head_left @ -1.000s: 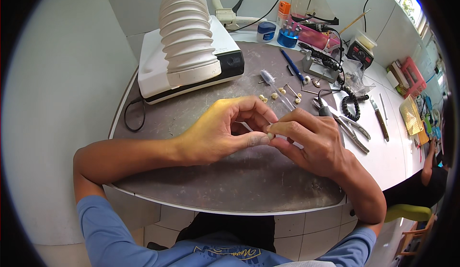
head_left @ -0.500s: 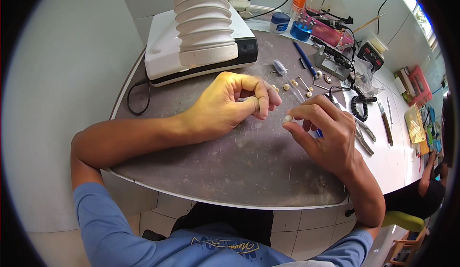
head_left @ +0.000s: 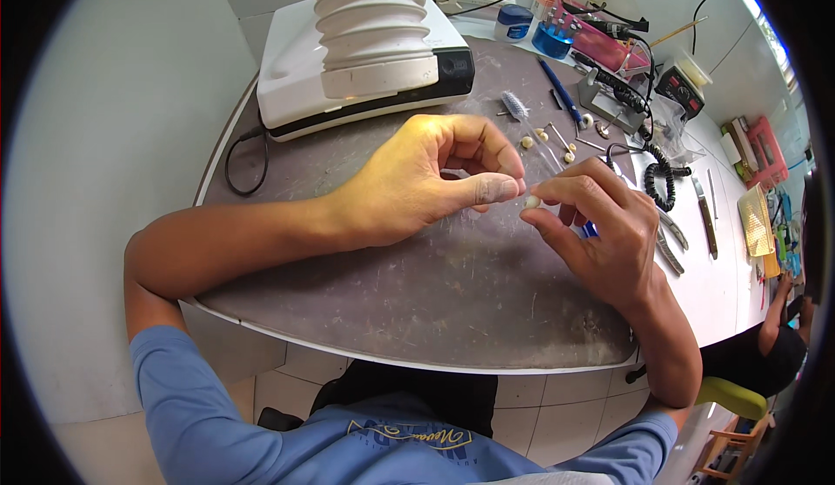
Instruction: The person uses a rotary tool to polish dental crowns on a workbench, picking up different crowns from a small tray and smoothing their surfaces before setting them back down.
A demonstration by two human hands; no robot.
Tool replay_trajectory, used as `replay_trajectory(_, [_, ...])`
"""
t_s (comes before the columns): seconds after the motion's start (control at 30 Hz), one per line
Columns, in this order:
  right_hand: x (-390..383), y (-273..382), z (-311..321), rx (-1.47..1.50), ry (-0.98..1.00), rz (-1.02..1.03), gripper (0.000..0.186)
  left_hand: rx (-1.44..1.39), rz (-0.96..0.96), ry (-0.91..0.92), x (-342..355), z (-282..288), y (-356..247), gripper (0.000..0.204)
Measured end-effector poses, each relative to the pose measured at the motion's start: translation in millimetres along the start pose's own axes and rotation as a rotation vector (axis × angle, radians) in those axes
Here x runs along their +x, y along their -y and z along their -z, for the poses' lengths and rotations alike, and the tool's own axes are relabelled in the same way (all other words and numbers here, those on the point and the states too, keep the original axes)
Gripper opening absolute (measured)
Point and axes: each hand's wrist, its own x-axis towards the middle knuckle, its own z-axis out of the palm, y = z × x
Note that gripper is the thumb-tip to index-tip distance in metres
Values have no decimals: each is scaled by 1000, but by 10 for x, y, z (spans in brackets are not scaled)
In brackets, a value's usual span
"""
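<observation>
My right hand pinches a small white tooth-shaped piece between thumb and index finger. Something blue shows by its palm; whether the hand holds it or it lies behind, I cannot make out. My left hand, lit yellow, has its fingers curled and thumb tip close to the fingertips, right beside the white piece. What lies between those fingertips is hidden. Both hands hover over a grey-brown mat. Past my right hand lie a bristle brush and several small cream-coloured pieces.
A white machine stands at the back left, below a wide corrugated hose. Toward the right are a blue pen-like tool, pliers, a knife and a coiled black cord. Another person sits at far right.
My left hand has moved right, its thumb now stretched toward the white piece. My right hand keeps its pinch, slightly higher. The whole view has shifted a little.
</observation>
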Motion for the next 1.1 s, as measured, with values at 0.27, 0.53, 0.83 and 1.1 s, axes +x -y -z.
replay_trajectory(0.27, [-5, 3, 3, -6, 19, 34, 18, -41, -36, 70, 10, -41, 48, 22])
replay_trajectory(0.53, [8, 21, -10, 31, -3, 35, 20, -15, -47, 51, 8, -60, 36, 25])
replay_trajectory(0.83, [172, -161, 263, -83, -255, -74, 18, -4, -197, 31, 131, -36, 135, 15])
replay_trajectory(1.1, [-29, -75, 628, -97, -315, -530, 12, 55, -198, -29, 122, 46, 150, 14])
